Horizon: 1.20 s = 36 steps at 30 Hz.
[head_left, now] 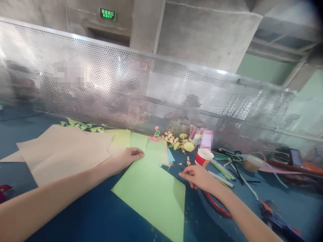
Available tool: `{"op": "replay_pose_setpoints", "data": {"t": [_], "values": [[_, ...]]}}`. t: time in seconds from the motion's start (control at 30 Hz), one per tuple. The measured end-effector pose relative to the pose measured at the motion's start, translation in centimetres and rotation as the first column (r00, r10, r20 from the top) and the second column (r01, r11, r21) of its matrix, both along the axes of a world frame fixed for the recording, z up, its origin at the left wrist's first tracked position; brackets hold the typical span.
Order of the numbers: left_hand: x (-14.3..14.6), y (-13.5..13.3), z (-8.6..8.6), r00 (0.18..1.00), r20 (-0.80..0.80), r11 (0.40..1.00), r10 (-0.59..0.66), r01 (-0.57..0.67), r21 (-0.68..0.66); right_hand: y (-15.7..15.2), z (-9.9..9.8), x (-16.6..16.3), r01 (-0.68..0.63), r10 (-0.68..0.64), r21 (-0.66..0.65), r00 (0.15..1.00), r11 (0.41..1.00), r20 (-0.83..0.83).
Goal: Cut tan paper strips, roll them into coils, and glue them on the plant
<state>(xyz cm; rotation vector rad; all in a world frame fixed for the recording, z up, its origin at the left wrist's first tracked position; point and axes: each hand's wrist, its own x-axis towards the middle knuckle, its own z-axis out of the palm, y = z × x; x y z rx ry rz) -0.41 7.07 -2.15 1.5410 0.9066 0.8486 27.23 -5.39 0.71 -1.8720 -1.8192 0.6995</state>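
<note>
A light green paper sheet (pixel 153 193) lies on the blue table (pixel 96 218) in front of me. My left hand (pixel 127 158) rests on the sheet's far left corner, fingers curled together and pressing the paper. My right hand (pixel 196 176) sits at the sheet's right corner, fingers pinched close at the paper's edge. What the fingertips pinch is too small to see. A red and white paper cup (pixel 203 157) stands just beyond my right hand.
Tan paper sheets (pixel 65 154) lie at the left, more green and yellow sheets (pixel 137 141) behind. Paper scraps and curls (pixel 176 139), pens and sticks (pixel 224 171), a tape roll (pixel 253 163) and a red ring (pixel 217 205) clutter the right. A perforated metal screen (pixel 161 90) closes the table's far edge.
</note>
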Motion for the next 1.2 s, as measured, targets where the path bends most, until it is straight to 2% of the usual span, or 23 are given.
{"op": "replay_pose_setpoints", "data": {"t": [0.2,0.33,0.43,0.63,0.83,0.97,1.2], "values": [[0.0,-0.2,0.0,0.999,-0.039,0.996,-0.023,0.026,0.084,4.3,0.4,0.3,0.037,-0.118,0.293,0.957,0.955,0.263],[0.0,0.4,-0.2,0.998,-0.059,0.992,-0.032,0.039,0.123,8.6,1.0,-0.3,0.025,-0.22,0.413,0.874,0.91,0.433],[0.0,0.8,-0.3,0.997,-0.07,0.988,-0.039,0.048,0.144,11.9,1.6,-1.0,0.016,-0.283,0.456,0.804,0.89,0.523],[0.1,1.3,-0.1,0.997,-0.069,0.987,-0.036,0.046,0.152,17.0,1.7,-2.0,-0.032,-0.303,0.447,0.693,0.894,0.655],[0.0,1.6,0.1,0.997,-0.074,0.988,-0.033,0.044,0.149,19.4,0.2,-2.3,0.01,-0.338,0.436,0.649,0.9,0.682],[0.0,1.4,0.3,0.997,-0.075,0.99,-0.028,0.038,0.134,19.9,0.1,-2.1,0.085,-0.351,0.404,0.674,0.911,0.65],[-0.1,1.6,0.0,0.994,-0.106,0.991,-0.039,0.053,0.127,19.4,2.5,1.0,0.179,-0.308,0.287,0.806,0.941,0.506]]}}
